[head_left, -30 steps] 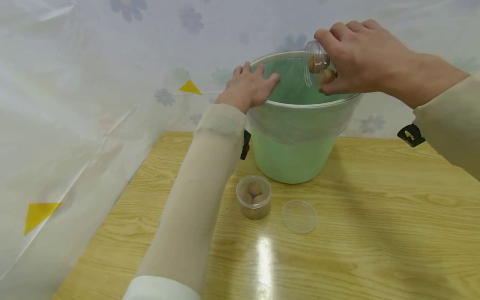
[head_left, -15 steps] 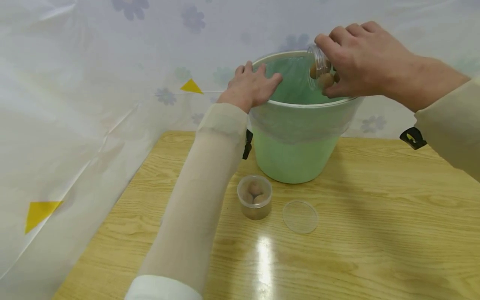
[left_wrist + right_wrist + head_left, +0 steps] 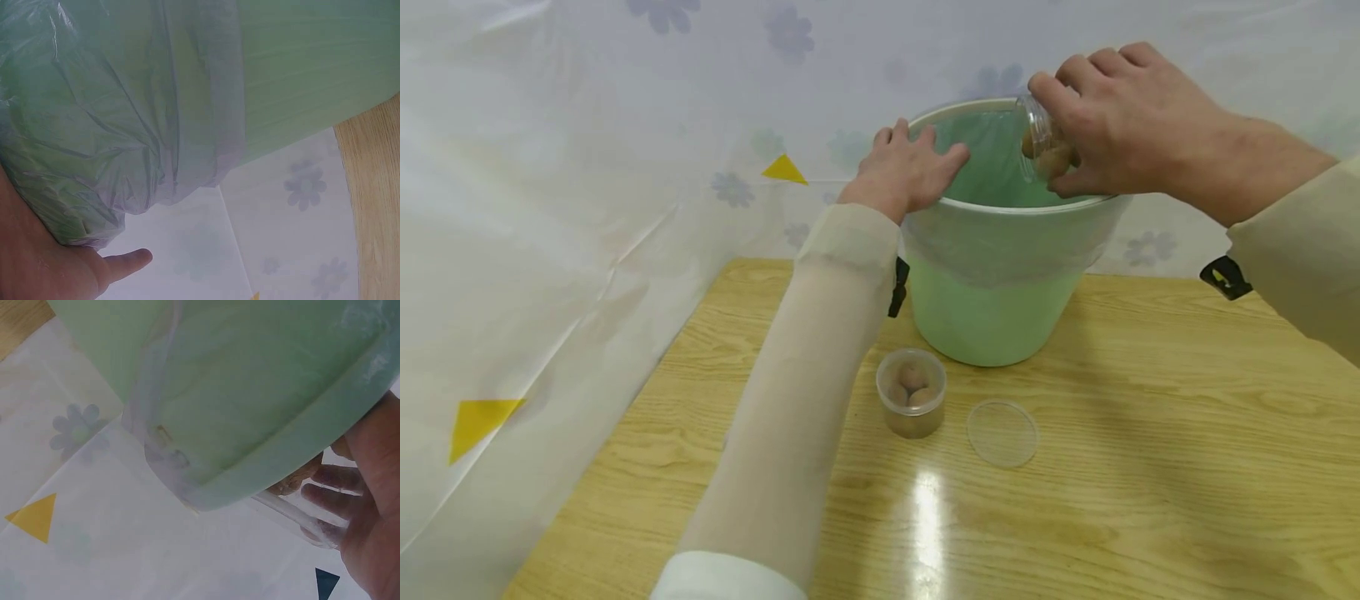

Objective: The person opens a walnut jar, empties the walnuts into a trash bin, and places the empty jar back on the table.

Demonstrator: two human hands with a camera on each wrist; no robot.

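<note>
A green bucket (image 3: 992, 317) lined with a clear plastic bag stands at the back of the wooden table (image 3: 1150, 467). My left hand (image 3: 910, 171) rests on its left rim with the fingers spread flat. My right hand (image 3: 1120, 125) grips a clear jar (image 3: 1037, 137), tipped on its side over the bucket's right rim with its mouth toward the inside; brown nuts (image 3: 1051, 160) show in it. In the right wrist view the jar (image 3: 294, 509) and a nut (image 3: 297, 481) sit just behind the bucket rim (image 3: 281, 456). The left wrist view shows the bag-covered bucket wall (image 3: 156, 106) above my palm.
A second clear jar (image 3: 912, 393) holding several brown nuts stands open on the table in front of the bucket. A round clear lid (image 3: 1002, 432) lies flat to its right. A flower-printed plastic sheet (image 3: 587, 167) hangs along the left and back.
My right hand has lowered the tipped jar slightly, closer to the bucket rim. The left hand stays on the rim.
</note>
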